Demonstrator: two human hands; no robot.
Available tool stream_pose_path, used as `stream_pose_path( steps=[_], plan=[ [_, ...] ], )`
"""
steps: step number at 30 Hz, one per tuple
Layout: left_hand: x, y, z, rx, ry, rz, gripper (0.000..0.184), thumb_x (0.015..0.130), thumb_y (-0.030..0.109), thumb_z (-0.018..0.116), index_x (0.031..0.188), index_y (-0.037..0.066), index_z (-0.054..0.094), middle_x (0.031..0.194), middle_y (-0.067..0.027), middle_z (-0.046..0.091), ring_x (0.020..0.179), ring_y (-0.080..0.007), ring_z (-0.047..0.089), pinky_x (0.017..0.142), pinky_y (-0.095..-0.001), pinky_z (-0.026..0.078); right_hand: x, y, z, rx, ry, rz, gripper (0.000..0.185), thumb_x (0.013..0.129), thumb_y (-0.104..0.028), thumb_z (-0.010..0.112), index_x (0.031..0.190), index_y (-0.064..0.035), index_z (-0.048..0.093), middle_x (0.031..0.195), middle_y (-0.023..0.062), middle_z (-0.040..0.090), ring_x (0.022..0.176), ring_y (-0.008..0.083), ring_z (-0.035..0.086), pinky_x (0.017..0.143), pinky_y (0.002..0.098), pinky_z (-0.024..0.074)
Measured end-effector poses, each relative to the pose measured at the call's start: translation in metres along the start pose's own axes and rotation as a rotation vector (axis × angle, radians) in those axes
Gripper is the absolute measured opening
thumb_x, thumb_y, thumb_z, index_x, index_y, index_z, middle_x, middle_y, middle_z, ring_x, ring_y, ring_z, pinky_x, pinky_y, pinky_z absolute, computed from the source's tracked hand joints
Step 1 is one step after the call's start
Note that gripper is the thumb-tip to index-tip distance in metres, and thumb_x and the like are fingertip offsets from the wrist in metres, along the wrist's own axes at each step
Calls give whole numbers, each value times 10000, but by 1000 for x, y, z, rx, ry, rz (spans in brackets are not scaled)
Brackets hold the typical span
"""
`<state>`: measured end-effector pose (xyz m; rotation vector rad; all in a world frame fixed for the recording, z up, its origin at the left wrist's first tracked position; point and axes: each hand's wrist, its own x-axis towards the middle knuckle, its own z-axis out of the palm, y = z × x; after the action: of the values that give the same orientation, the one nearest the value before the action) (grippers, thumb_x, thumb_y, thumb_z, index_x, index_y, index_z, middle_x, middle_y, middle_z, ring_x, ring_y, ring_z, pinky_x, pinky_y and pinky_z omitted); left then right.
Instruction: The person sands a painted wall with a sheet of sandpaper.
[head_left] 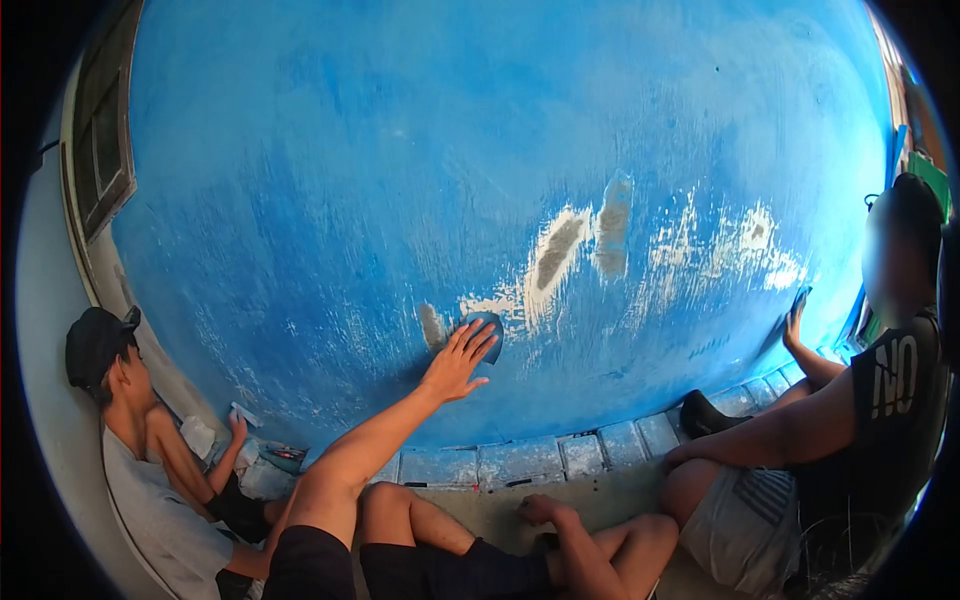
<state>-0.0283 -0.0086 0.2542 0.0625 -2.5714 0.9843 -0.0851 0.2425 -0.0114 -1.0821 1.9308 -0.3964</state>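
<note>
My left hand (pixel 458 362) lies with spread fingers on the blue wall (pixel 330 200). It presses a dark sheet of sandpaper (pixel 497 350) against the paint, and the palm hides part of the sheet. Scraped white streaks and a grey bare patch (pixel 559 254) show just above and to the right of it. Lower down, my right hand (pixel 540 510) hangs between my bent knees, away from the wall. Its fingers are curled, with nothing visible in them.
On the left sits a person in a cap (pixel 100 345), holding a small pale object (pixel 243 413) low by the wall. At right, a person in a dark shirt (pixel 895 400) holds a hand (pixel 795 318) to the wall. Grey tiles (pixel 520 462) line its base; a window (pixel 105 130) is upper left.
</note>
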Motion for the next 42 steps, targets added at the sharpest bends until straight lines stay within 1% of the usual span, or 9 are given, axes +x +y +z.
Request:
stream_pose_path(
  steps=[2, 8, 10, 14, 21, 25, 31, 37, 42],
  plan=[
    [13, -16, -24, 21, 4, 19, 826, 897, 598, 385, 1476, 48, 173, 1546, -152, 91, 1425, -363, 31, 1157, -471, 19, 2, -4, -2, 5, -8, 10, 437, 874, -414, 510, 1107, -67, 639, 766, 105, 679, 665, 223, 647, 690, 374, 518],
    [106, -102, -122, -64, 550, -500, 876, 914, 588, 365, 1462, -38, 93, 1535, -225, 34, 1411, -421, 8, 1141, -503, 25, 15, 15, -5, 56, 11, 34, 440, 852, -426, 528, 1101, -86, 655, 844, 146, 690, 786, 268, 668, 763, 395, 517],
    [134, -124, -139, -75, 665, -580, 899, 905, 600, 377, 1459, -47, 91, 1536, -224, 25, 1410, -424, -4, 1136, -514, 27, 15, 28, 0, -77, 257, -77, 442, 852, -438, 527, 1097, -96, 662, 958, 196, 678, 923, 332, 650, 838, 420, 498],
    [143, -103, -149, -138, 636, -484, 948, 866, 648, 398, 1458, -39, 122, 1542, -198, 43, 1411, -419, 5, 1141, -501, 30, 6, 21, -10, -39, 187, -40, 446, 855, -447, 529, 1093, -95, 664, 1038, 209, 655, 999, 369, 617, 878, 433, 479],
    [57, -42, -73, -150, 193, -22, 923, 849, 665, 406, 1475, 35, 156, 1554, -102, 107, 1432, -333, 33, 1156, -451, 88, 1, 27, -1, -47, 244, -10, 447, 852, -447, 546, 1104, -96, 660, 1048, 194, 658, 994, 358, 622, 874, 422, 483],
    [62, -79, -88, -101, 220, -22, 929, 850, 671, 397, 1479, 36, 142, 1554, -102, 110, 1431, -335, 42, 1157, -446, 88, -4, 34, -2, -29, 230, -11, 449, 853, -449, 547, 1112, -100, 657, 1079, 191, 650, 1017, 348, 614, 888, 414, 475],
    [114, -140, -143, -3, 527, -396, 910, 882, 651, 364, 1475, 9, 111, 1553, -139, 77, 1427, -361, 23, 1148, -472, 66, 6, 27, -5, -81, 222, 5, 478, 856, -471, 536, 1125, -92, 650, 1043, 180, 665, 986, 327, 632, 871, 409, 483],
    [129, -95, -128, -172, 612, -417, 901, 872, 625, 414, 1471, 10, 140, 1554, -127, 89, 1426, -368, 22, 1140, -506, 34, 5, 15, -11, 50, 143, 60, 486, 821, -453, 556, 1043, -36, 675, 1041, 210, 655, 1009, 356, 617, 904, 433, 468],
    [80, -27, -63, -297, 407, -269, 895, 843, 602, 472, 1468, 29, 187, 1552, -104, 121, 1427, -354, 56, 1147, -488, 68, 32, 49, 10, -161, 269, -110, 433, 866, -400, 498, 949, -10, 669, 999, 232, 645, 938, 416, 609, 834, 480, 475]
  ],
)
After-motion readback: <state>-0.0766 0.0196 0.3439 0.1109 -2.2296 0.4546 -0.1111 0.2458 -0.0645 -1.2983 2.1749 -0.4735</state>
